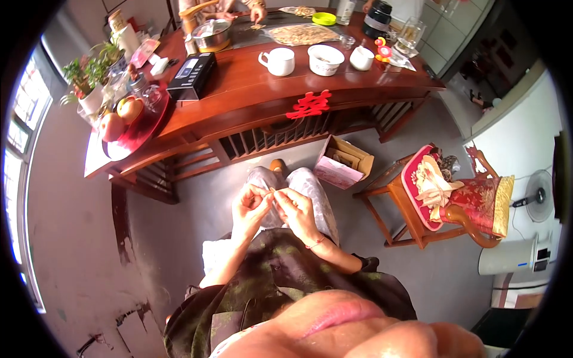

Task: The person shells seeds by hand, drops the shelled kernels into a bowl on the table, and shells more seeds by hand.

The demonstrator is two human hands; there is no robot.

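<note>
My left hand [246,210] and my right hand [298,210] are raised over my lap, almost touching. The fingertips of both are pinched together around a tiny pale tan piece [273,190], too small to name. A thin red cord circles my right wrist. Below the hands are my legs in light patterned trousers [316,194]. Beyond them, on the wooden table [239,110], many similar-coloured small pieces [301,34] lie spread on a clear sheet.
A white mug [278,61], a white bowl [325,60] and a black box [192,76] stand on the table. Another person's hand [258,13] works across it. An open carton [343,161] sits on the floor; a wooden chair [406,206] is at right.
</note>
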